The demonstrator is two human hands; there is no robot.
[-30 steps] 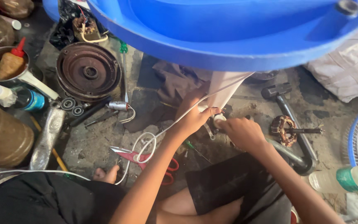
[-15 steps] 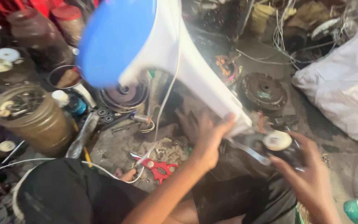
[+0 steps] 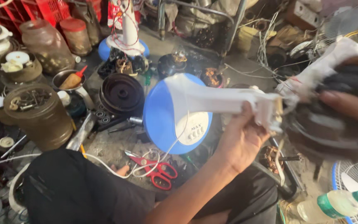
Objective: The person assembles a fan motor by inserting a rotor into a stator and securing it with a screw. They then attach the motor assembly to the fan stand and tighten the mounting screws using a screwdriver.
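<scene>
The left hand grips the white neck of the fan stand, held sideways above the cluttered floor, its blue round base pointing left. The right hand clasps the dark blurred motor at the neck's other end, near red scissors.

- Grimy concrete floor, littered with bearings and scraps.
- Red crates stacked at the back left, brown jars in front of them.
- Metal frame along the back, tangled wires beside it.
- Red scissors lying on the floor.
- Plastic bottle on its side, lower right.
- Flat, even daylight throughout.
</scene>
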